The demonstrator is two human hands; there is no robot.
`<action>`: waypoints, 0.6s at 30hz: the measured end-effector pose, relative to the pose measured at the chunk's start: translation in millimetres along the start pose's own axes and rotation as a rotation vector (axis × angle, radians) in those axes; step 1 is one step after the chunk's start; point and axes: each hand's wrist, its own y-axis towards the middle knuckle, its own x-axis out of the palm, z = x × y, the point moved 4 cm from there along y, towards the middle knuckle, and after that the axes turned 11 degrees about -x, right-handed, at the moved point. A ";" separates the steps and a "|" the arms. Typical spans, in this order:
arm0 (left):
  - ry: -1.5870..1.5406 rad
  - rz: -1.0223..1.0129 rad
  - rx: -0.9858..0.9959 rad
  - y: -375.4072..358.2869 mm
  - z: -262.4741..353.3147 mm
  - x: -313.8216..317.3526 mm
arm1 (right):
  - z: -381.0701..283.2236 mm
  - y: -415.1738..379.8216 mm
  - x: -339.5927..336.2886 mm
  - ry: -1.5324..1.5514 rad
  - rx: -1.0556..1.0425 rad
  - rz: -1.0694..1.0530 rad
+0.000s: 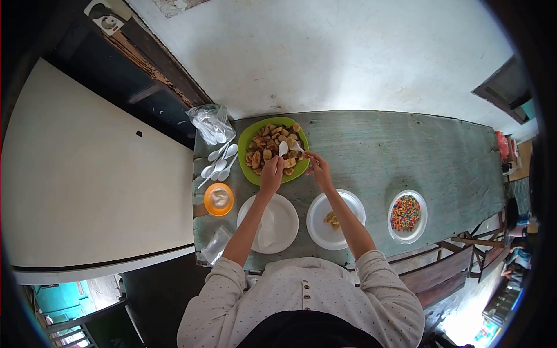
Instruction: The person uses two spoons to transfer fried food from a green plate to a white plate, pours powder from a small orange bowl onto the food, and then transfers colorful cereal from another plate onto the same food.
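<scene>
Head view, steeply down, wide-angle.

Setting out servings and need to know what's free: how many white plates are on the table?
3: one holding a folded napkin, one with a little food, one with coloured candies. All lie along the near edge.

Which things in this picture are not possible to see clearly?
- Head view: the left hand covers its spoon's handle.
- What the right hand pinches is too small.
- Contents of the orange cup are blurred.
- The clear bag blurs the spoons inside.
</scene>
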 end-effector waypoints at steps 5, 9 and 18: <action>-0.054 0.024 0.087 -21.0 20.8 -10.9 | -11.4 -24.2 -12.8 0.147 0.054 0.008; -0.099 0.025 0.118 -49.3 36.5 -20.1 | -23.6 -63.2 -38.1 0.147 0.050 0.017; -0.207 -0.277 -0.017 -146.7 32.0 28.1 | -68.0 -189.0 -128.4 -0.078 0.119 0.044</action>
